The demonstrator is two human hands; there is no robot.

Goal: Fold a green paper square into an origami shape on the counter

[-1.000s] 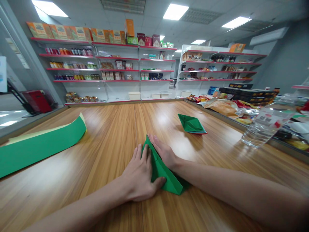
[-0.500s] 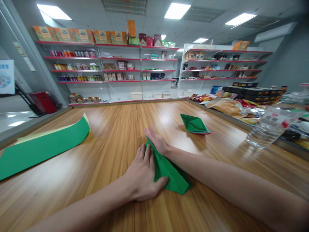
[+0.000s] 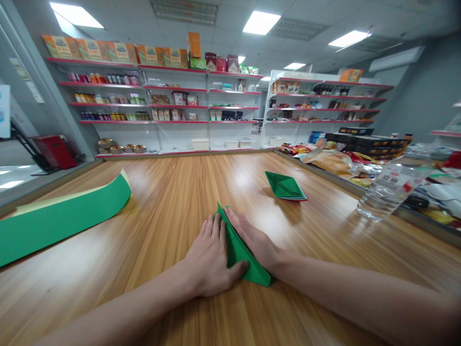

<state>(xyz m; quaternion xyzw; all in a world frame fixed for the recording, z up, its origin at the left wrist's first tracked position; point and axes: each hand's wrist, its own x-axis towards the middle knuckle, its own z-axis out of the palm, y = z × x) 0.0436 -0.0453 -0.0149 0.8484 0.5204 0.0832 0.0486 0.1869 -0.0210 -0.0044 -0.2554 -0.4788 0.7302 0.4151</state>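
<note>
A folded piece of green paper (image 3: 240, 251) lies on the wooden table, its pointed end facing away from me. My left hand (image 3: 212, 257) rests flat on the paper's left side, fingers stretched forward and thumb across its near part. Along the right edge, my right hand (image 3: 257, 240) lies with straight fingers pressed against the paper. Neither hand is wrapped round anything. Beyond my right hand sits a folded green paper shape (image 3: 286, 186) with a red edge showing beneath.
At left lies a long green strip of paper (image 3: 68, 211) with a curled far end and a yellowish back. A clear plastic bottle (image 3: 387, 190) stands at right, near packaged goods (image 3: 334, 162). Stocked shelves (image 3: 173, 105) line the far side.
My right hand has slid back toward me along the paper's right edge, uncovering the paper's tip. My left hand keeps its place on the paper. The view has shifted slightly.
</note>
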